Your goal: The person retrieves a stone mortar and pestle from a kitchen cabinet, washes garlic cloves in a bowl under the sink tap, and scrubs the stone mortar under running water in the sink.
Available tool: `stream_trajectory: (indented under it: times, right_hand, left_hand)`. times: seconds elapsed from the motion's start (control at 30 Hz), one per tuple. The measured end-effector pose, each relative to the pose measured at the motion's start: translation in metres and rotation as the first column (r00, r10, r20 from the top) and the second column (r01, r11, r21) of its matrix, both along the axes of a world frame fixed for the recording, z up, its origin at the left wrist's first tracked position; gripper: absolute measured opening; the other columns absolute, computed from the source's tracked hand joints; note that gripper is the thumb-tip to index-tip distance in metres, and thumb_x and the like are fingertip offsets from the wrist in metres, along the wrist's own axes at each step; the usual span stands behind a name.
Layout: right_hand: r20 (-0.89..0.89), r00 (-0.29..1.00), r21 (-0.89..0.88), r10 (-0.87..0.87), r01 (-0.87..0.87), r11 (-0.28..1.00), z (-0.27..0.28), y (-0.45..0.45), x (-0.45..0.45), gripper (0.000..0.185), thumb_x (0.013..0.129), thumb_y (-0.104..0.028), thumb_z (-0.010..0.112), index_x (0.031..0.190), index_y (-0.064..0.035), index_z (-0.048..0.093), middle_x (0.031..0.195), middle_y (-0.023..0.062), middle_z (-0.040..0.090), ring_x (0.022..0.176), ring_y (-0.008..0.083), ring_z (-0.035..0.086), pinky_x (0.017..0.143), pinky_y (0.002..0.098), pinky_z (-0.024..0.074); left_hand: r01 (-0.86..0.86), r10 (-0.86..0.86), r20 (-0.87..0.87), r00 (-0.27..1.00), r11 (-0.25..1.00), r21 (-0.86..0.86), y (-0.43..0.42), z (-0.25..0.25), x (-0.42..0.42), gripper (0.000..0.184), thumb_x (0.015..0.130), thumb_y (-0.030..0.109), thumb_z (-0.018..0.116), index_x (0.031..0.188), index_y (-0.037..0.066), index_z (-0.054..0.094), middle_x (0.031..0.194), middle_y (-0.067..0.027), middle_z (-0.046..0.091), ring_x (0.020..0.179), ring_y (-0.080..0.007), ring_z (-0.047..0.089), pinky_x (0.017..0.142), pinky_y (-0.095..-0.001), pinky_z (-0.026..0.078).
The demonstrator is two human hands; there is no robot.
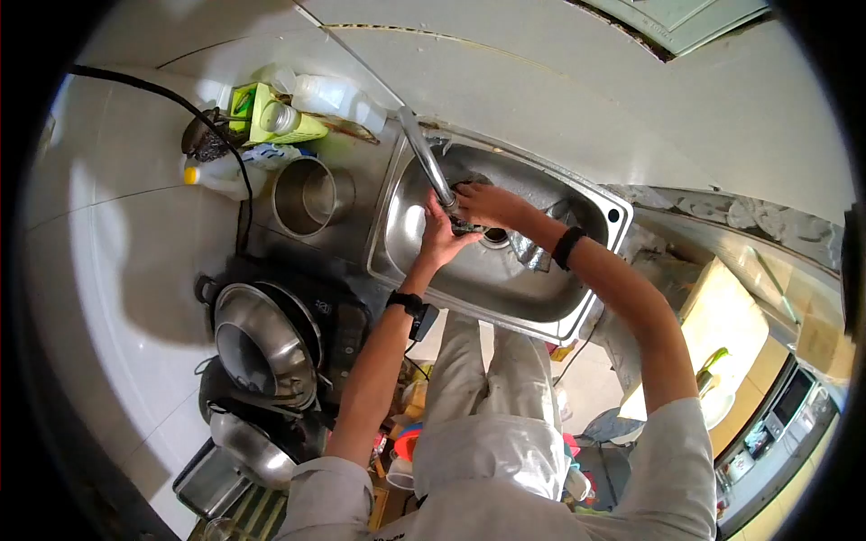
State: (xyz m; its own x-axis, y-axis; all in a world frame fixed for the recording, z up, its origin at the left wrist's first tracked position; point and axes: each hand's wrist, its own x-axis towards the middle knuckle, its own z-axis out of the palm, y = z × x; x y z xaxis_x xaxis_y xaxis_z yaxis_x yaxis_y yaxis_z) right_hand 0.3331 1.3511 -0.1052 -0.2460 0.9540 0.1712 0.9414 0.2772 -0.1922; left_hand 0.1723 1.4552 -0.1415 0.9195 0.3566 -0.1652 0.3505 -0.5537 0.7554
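Both of my hands are inside the steel sink [550, 302], below the end of the faucet [424, 158]. My left hand [439, 239] cups the near left side of a small dark object [471, 180], its thumb pointing right. From the right, my right hand [494, 206] closes over the same dark object with bent fingers. Most of this object is hidden by the fingers and the faucet, so its kind is unclear. Just right of my hands, a crumpled clear plastic bag [534, 251] lies in the basin near the drain [495, 236].
Left of the sink stand a steel pot [307, 197], a green basket [271, 117] and plastic bottles [221, 174]. Pans and steel bowls [262, 347] are stacked at the lower left. A cutting board [726, 316] with green vegetables [713, 361] is on the right.
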Motion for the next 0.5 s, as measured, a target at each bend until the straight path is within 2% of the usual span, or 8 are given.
stream_trajectory:
  times: [0.03, 0.1, 0.13, 0.2, 0.23, 0.3, 0.43, 0.5]
  right_hand:
    - [-0.002, 1.0, 0.001, -0.001, 0.001, 1.0, 0.003, 0.001, -0.002, 0.031, 0.072, -0.02, 0.062, 0.098, -0.0032, 0.062, 0.1, 0.0137, 0.057, 0.102, 0.0263, 0.059, 0.079, 0.0344, 0.0535]
    - [0.143, 0.99, -0.201, 0.015, 0.015, 0.979, 0.004, 0.004, -0.008, 0.028, 0.075, -0.021, 0.061, 0.096, -0.0031, 0.062, 0.099, 0.0167, 0.059, 0.09, 0.0262, 0.063, 0.069, 0.036, 0.0555]
    - [0.141, 0.99, -0.2, 0.013, 0.016, 0.98, -0.001, 0.005, -0.01, 0.028, 0.075, -0.021, 0.061, 0.096, -0.0031, 0.062, 0.099, 0.0167, 0.059, 0.09, 0.0262, 0.063, 0.069, 0.036, 0.0555]
    - [0.097, 0.987, -0.168, -0.131, 0.145, 0.975, -0.006, 0.003, -0.015, 0.023, 0.078, -0.02, 0.058, 0.091, -0.0022, 0.063, 0.093, 0.0191, 0.062, 0.079, 0.0266, 0.065, 0.062, 0.0363, 0.0556]
    - [0.097, 0.987, -0.169, -0.129, 0.145, 0.975, -0.007, 0.003, -0.016, 0.023, 0.078, -0.02, 0.058, 0.091, -0.0022, 0.063, 0.093, 0.0191, 0.062, 0.079, 0.0266, 0.065, 0.062, 0.0363, 0.0556]
    - [0.008, 0.954, -0.262, -0.301, 0.293, 0.92, -0.012, 0.003, -0.021, 0.018, 0.078, -0.017, 0.06, 0.086, -0.0022, 0.065, 0.085, 0.0171, 0.064, 0.077, 0.0281, 0.066, 0.064, 0.0365, 0.0555]
    - [0.045, 0.939, -0.254, -0.342, 0.342, 0.905, -0.025, 0.012, -0.029, 0.014, 0.077, -0.016, 0.062, 0.082, -0.0032, 0.066, 0.083, 0.0167, 0.066, 0.078, 0.0294, 0.067, 0.065, 0.0364, 0.0558]
    - [-0.078, 0.817, -0.415, -0.571, 0.494, 0.764, -0.023, 0.017, -0.036, 0.009, 0.074, -0.011, 0.065, 0.08, -0.004, 0.067, 0.083, 0.0155, 0.067, 0.08, 0.0292, 0.068, 0.066, 0.0372, 0.056]
  left_hand:
    - [0.026, -0.027, 0.037, 0.999, 0.999, 0.021, 0.001, -0.004, -0.001, 0.13, 0.055, 0.029, 0.092, 0.144, -0.004, 0.002, 0.139, -0.0282, 0.026, 0.129, -0.0414, 0.032, 0.107, -0.0454, 0.03]
    - [0.054, -0.057, 0.071, 0.996, 0.998, 0.044, 0.004, -0.014, -0.001, 0.13, 0.055, 0.029, 0.092, 0.144, -0.004, 0.003, 0.139, -0.0282, 0.026, 0.128, -0.0413, 0.032, 0.107, -0.0452, 0.03]
    - [0.062, -0.062, 0.056, 0.997, 0.998, 0.002, 0.005, -0.021, -0.001, 0.129, 0.055, 0.029, 0.092, 0.143, -0.003, 0.004, 0.139, -0.0278, 0.027, 0.128, -0.041, 0.033, 0.107, -0.0451, 0.03]
    - [0.071, -0.07, 0.039, 0.997, 0.996, -0.045, 0.004, -0.025, -0.003, 0.129, 0.054, 0.028, 0.092, 0.143, -0.003, 0.005, 0.138, -0.0275, 0.027, 0.128, -0.0408, 0.033, 0.108, -0.0451, 0.03]
    - [0.074, -0.074, 0.033, 0.997, 0.997, 0.002, 0.004, -0.023, -0.002, 0.128, 0.054, 0.028, 0.092, 0.143, -0.003, 0.006, 0.138, -0.0273, 0.028, 0.127, -0.0407, 0.033, 0.108, -0.0451, 0.03]
    - [0.073, -0.074, 0.024, 0.997, 0.996, 0.048, 0.004, -0.02, -0.002, 0.128, 0.054, 0.028, 0.092, 0.143, -0.003, 0.006, 0.138, -0.0272, 0.028, 0.127, -0.0405, 0.034, 0.108, -0.0451, 0.03]
    - [0.068, -0.075, 0.091, 0.993, 0.995, 0.076, 0.002, -0.013, 0.0, 0.127, 0.054, 0.028, 0.092, 0.142, -0.004, 0.007, 0.137, -0.0264, 0.028, 0.127, -0.0404, 0.033, 0.107, -0.0452, 0.03]
    - [0.049, -0.055, 0.09, 0.994, 0.997, 0.059, 0.002, -0.01, 0.001, 0.127, 0.053, 0.027, 0.092, 0.143, -0.003, 0.007, 0.137, -0.026, 0.028, 0.127, -0.0403, 0.033, 0.107, -0.0454, 0.031]
